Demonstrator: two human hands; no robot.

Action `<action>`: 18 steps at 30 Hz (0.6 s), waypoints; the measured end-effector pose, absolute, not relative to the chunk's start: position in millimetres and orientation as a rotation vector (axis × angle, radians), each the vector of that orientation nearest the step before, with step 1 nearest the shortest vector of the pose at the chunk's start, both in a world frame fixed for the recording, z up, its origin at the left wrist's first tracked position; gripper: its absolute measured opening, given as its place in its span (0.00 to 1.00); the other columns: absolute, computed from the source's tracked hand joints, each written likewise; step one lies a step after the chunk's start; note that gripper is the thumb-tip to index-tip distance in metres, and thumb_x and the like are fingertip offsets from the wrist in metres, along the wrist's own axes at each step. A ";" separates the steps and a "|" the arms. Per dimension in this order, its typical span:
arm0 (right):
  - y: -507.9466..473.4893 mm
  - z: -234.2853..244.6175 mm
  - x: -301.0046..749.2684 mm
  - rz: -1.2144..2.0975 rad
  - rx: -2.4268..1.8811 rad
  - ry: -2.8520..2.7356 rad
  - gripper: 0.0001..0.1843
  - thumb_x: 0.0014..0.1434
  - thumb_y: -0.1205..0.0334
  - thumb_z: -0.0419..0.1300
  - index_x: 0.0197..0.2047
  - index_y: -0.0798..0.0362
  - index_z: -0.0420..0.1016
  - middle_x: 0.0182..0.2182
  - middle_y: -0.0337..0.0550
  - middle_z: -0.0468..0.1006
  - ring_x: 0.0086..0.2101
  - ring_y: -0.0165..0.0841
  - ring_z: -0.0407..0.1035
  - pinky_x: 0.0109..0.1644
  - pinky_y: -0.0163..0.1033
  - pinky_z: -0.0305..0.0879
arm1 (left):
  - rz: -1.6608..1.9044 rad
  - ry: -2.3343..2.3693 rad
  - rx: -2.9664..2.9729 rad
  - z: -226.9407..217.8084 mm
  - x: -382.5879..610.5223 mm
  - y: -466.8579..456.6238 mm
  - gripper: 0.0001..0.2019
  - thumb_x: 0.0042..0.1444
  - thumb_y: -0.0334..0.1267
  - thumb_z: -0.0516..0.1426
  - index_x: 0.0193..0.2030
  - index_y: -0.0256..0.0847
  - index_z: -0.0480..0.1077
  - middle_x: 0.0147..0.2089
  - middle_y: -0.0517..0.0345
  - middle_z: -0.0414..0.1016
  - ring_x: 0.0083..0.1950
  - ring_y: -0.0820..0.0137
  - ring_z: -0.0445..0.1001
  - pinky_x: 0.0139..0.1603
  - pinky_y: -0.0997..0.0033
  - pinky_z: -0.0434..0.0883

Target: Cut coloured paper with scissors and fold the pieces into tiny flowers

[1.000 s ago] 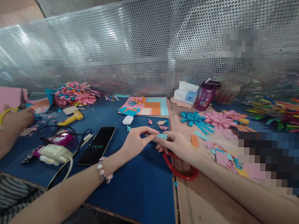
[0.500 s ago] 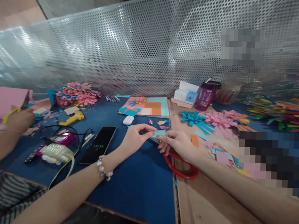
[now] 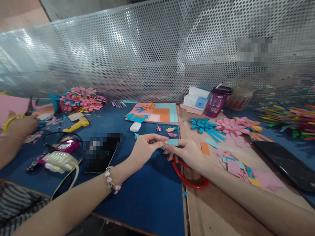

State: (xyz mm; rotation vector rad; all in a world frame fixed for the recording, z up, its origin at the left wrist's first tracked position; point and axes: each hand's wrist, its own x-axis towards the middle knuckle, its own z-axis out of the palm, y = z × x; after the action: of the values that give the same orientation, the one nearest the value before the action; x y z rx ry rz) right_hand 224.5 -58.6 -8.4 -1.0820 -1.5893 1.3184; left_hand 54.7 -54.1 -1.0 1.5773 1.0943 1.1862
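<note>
Over the seam between the blue tabletop and the wooden board, both my hands meet at a small light-blue piece of paper (image 3: 172, 142). My left hand (image 3: 150, 145), with a beaded bracelet on its wrist, pinches the paper's left end between thumb and fingers. At the other end, my right hand (image 3: 186, 150) grips it with the fingers curled. Below the right hand is a red scissor handle (image 3: 190, 177); its blades are mostly hidden by my hands. Small folded paper scraps (image 3: 170, 129) and a white earbud case (image 3: 135, 127) lie just beyond.
At left, a co-worker's hand (image 3: 26, 127) holds yellow-handled scissors (image 3: 10, 121) by pink paper. A phone (image 3: 103, 155), yellow glue gun (image 3: 77, 125) and cables lie nearby. Paper flowers (image 3: 234, 127), a purple cup (image 3: 218, 103) and another phone (image 3: 287, 164) are at right.
My hands have shifted slightly, and the light-blue paper has moved a little to the right and looks narrower. The co-worker's scissors and pink paper have also moved a little.
</note>
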 end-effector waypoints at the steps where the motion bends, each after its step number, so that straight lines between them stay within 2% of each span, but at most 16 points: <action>1: -58.7 -8.9 224.8 1.305 -1.093 -1.601 0.19 0.51 0.48 0.62 0.27 0.59 0.77 0.17 0.42 0.75 0.14 0.22 0.62 0.17 0.28 0.58 | 1.181 1.078 1.546 -1.2 55.6 -54.5 0.10 0.46 0.40 0.62 0.36 0.39 0.78 0.35 0.54 0.80 0.36 0.69 0.73 0.40 0.69 0.69; 8: -57.4 -9.2 224.4 1.305 -1.123 -1.639 0.19 0.52 0.48 0.61 0.33 0.58 0.78 0.19 0.42 0.77 0.12 0.20 0.59 0.16 0.27 0.54 | 1.192 1.045 1.368 0.2 58.2 -53.9 0.13 0.44 0.39 0.64 0.38 0.38 0.77 0.37 0.53 0.80 0.37 0.68 0.75 0.43 0.67 0.71; 13: -58.5 -8.2 224.1 1.273 -1.138 -1.639 0.20 0.52 0.47 0.61 0.30 0.59 0.78 0.17 0.41 0.76 0.12 0.20 0.58 0.17 0.28 0.54 | 1.154 1.026 1.374 0.2 58.8 -55.0 0.14 0.44 0.39 0.64 0.38 0.37 0.77 0.34 0.53 0.80 0.34 0.69 0.75 0.43 0.66 0.72; 18: -59.6 -10.3 224.3 1.320 -1.100 -1.577 0.17 0.48 0.50 0.64 0.28 0.58 0.77 0.17 0.41 0.76 0.16 0.24 0.65 0.17 0.29 0.56 | 1.118 0.985 1.381 0.0 59.0 -55.5 0.14 0.45 0.38 0.63 0.40 0.36 0.76 0.33 0.53 0.80 0.34 0.69 0.76 0.43 0.68 0.72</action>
State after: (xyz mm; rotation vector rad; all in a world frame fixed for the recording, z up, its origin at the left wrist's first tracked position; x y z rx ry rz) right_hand 224.3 -59.6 -10.3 -1.1000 -1.5766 1.3196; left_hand 59.0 -55.5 0.0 1.3807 0.9846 1.1176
